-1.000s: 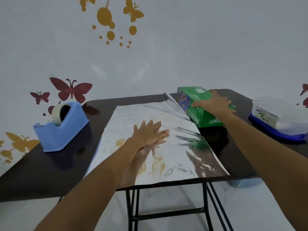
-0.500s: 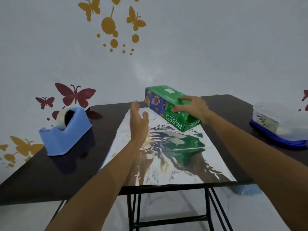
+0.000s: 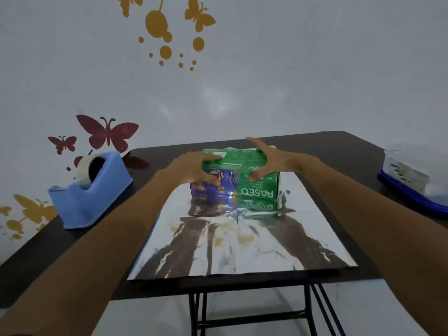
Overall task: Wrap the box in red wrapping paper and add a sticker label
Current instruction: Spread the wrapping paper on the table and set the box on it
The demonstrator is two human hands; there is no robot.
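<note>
On the dark table [image 3: 351, 151], your left hand [image 3: 194, 170] and right hand [image 3: 270, 161] both grip the box [image 3: 257, 190], which stands on the far half of the wrapping paper [image 3: 242, 241]. You're placing it. Next, square it, then fold paper over.

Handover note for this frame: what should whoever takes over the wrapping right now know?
Hands: left hand and right hand each grip an end of the green cardboard tissue box, thumbs on its front.
Things: the box sits on the far part of the shiny silver-faced wrapping sheet, spread flat on the dark table; blue tape dispenser at left.
Done: sheet laid out, box on it.
Left: fold, tape, add sticker label; no sticker in view.
</note>
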